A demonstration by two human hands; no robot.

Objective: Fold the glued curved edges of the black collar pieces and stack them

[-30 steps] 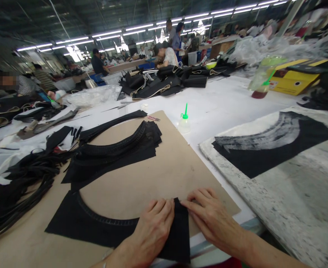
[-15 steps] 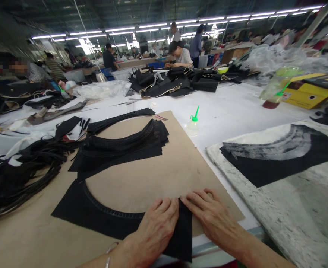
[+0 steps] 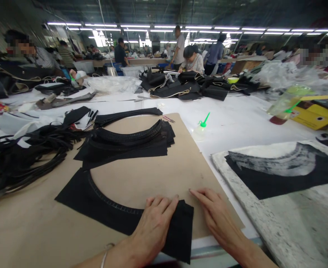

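A black fabric piece (image 3: 116,220) with a curved, stitched-looking inner edge lies on brown board. My left hand (image 3: 157,219) rests flat on its right part, fingers stretched over the curved edge near the right end. To the right of that end, my right hand (image 3: 213,208) hovers over or touches the board, fingers extended, holding nothing; a small gap separates it from the fabric. Behind them sits a stack of similar black pieces (image 3: 130,147), with a narrower curved black strip (image 3: 127,114) beyond it.
A bundle of black strips (image 3: 27,167) lies at left. A green-tipped squeeze bottle (image 3: 201,130) and small red-handled snips (image 3: 169,119) stand or lie behind the board (image 3: 192,163). At right, a stained slab (image 3: 292,223) carries a black piece with whitish smears (image 3: 276,163). Several people work beyond.
My right hand has let go of the fabric's right end and moved slightly away to the right. My left hand remains on the piece. The view has shifted a little.
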